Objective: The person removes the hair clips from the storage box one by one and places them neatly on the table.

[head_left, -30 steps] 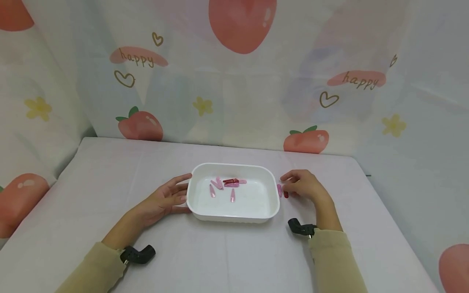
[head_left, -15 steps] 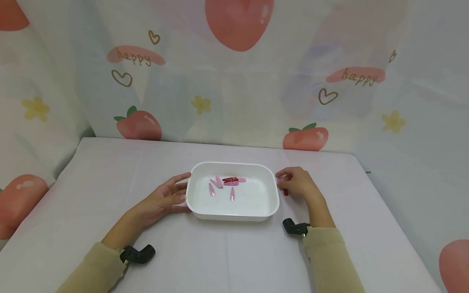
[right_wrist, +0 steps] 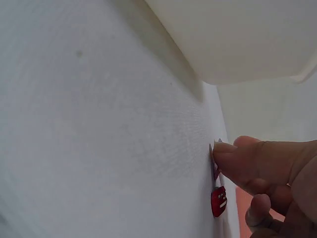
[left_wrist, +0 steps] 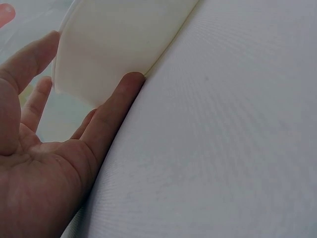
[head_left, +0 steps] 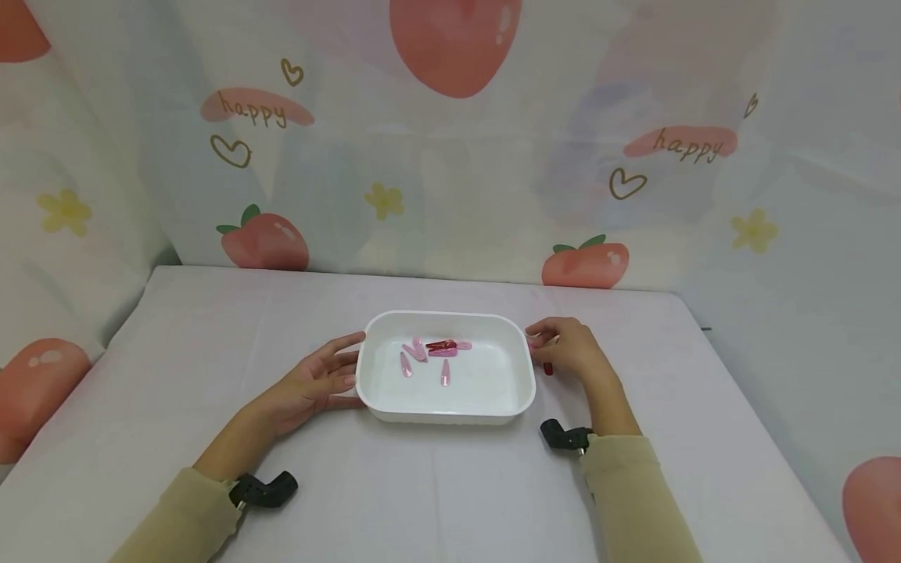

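Head view, pink clip between right fingers, red clip beside.

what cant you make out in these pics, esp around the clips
Head view: most of the pink clip beside the tray, covered by the right hand; its grip is unclear.
Head view: exact count of the overlapping clips inside, too small.
Left wrist view: tray's inside, hidden by its wall.
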`<state>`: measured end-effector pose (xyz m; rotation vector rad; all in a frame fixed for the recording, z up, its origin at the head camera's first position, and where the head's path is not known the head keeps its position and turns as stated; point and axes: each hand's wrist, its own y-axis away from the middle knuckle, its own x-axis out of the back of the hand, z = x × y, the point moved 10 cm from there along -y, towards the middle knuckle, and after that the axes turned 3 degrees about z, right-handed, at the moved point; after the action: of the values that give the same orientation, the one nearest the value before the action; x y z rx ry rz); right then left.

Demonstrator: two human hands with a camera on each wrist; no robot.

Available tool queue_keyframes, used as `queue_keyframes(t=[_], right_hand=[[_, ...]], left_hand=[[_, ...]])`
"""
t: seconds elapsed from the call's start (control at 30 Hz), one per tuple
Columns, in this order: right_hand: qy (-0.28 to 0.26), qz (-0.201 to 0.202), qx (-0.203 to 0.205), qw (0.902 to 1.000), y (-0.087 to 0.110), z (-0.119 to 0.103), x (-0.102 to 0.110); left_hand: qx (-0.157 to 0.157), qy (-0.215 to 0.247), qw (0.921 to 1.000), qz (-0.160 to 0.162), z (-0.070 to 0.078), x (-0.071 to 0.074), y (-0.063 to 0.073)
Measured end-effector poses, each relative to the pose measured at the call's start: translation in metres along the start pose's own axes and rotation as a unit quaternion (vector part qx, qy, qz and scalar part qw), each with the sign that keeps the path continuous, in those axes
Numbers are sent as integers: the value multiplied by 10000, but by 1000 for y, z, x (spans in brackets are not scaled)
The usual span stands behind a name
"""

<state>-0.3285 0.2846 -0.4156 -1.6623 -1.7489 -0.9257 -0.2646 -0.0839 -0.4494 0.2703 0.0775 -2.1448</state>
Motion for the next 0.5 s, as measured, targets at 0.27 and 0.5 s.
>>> queue_keyframes(t=[0.27,0.5], right_hand=[[-105,-46,283,9995,-1,-7,-1],[-201,-166,296,9992,1,-7,-1]], left_hand=[[-52,-3,10000,-33,1,-2,0],[7,-5,10000,46,0,-1,1]])
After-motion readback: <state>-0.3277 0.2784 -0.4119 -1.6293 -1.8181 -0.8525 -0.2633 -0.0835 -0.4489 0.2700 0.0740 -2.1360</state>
